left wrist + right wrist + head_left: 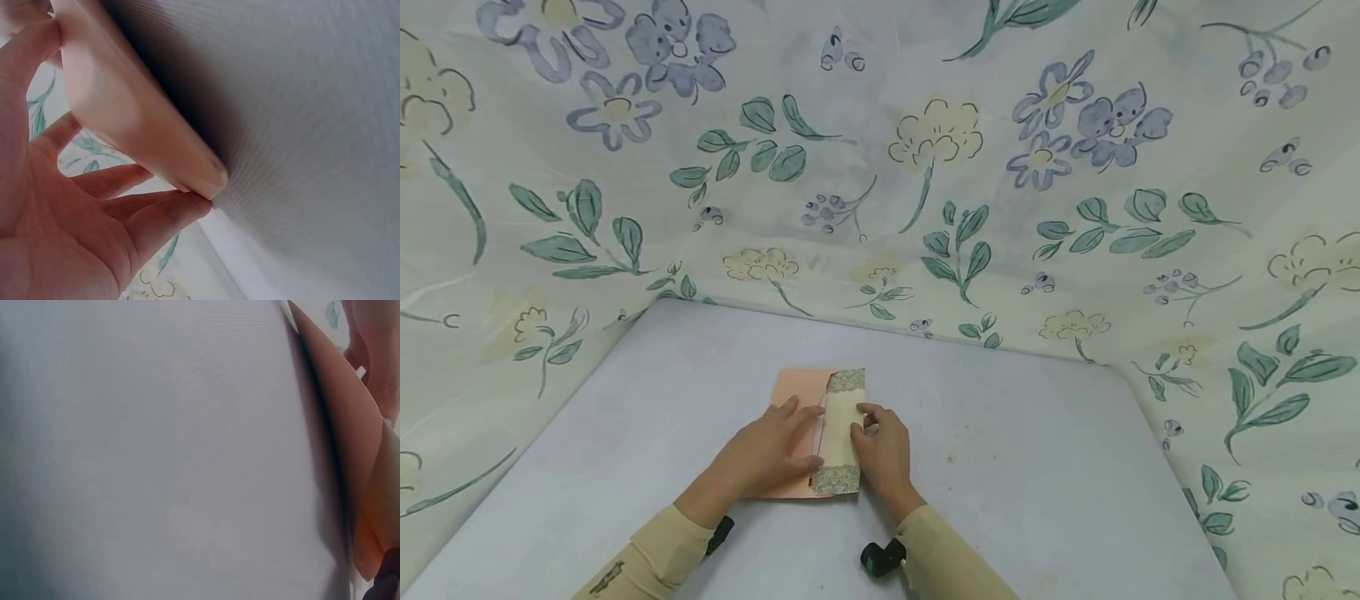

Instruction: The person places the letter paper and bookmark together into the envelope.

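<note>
A flat peach-coloured paper cover (802, 385), which looks like a booklet or folder, lies on the table. Along its right side is a cream paper flap (841, 425) with speckled, patterned bands at both ends. My left hand (767, 446) rests on the peach part with its fingers spread, fingertips and thumb by the flap's left edge. The left wrist view has those fingers (169, 219) along the bulging peach edge. At the flap's right edge, my right hand (886, 450) pinches the paper between thumb and curled fingers. The peach underside (350, 425) bows above the table in the right wrist view.
The pale table (1037, 467) extends around the paper, with a few small brownish specks to the right. Flower-printed cloth (850, 192) stands behind and at both sides. A black wrist device (882, 558) sits by the right sleeve.
</note>
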`<state>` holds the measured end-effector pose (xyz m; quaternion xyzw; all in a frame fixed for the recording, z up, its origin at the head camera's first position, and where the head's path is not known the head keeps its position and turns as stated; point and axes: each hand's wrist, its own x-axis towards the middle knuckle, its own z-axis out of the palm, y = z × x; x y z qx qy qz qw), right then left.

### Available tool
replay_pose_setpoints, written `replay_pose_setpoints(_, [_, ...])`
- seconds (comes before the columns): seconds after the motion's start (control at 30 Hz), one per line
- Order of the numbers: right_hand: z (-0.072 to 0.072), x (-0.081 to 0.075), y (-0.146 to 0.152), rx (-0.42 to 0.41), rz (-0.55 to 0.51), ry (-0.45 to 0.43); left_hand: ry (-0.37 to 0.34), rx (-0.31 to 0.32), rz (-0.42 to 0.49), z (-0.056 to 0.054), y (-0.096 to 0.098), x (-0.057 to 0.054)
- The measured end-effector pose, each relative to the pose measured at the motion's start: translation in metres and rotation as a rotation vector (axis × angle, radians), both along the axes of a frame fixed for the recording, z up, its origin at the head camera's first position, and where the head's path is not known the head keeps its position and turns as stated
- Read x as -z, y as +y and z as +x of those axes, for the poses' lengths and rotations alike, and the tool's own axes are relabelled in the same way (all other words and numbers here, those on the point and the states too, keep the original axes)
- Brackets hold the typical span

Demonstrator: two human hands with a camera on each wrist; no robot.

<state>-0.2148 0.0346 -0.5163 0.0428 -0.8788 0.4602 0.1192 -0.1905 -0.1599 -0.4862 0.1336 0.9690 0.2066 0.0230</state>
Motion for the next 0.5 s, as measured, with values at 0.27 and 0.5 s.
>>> replay_pose_setpoints(0.27, [0.001, 0.001, -0.009, -0.026, -0.013, -0.001, 0.001, 0.011, 0.010, 0.001, 0.000, 0.001])
replay_pose_setpoints(0.5, [0.003, 0.001, -0.013, -0.031, -0.016, 0.020, 0.004, 0.007, 0.006, 0.003, -0.001, -0.003])
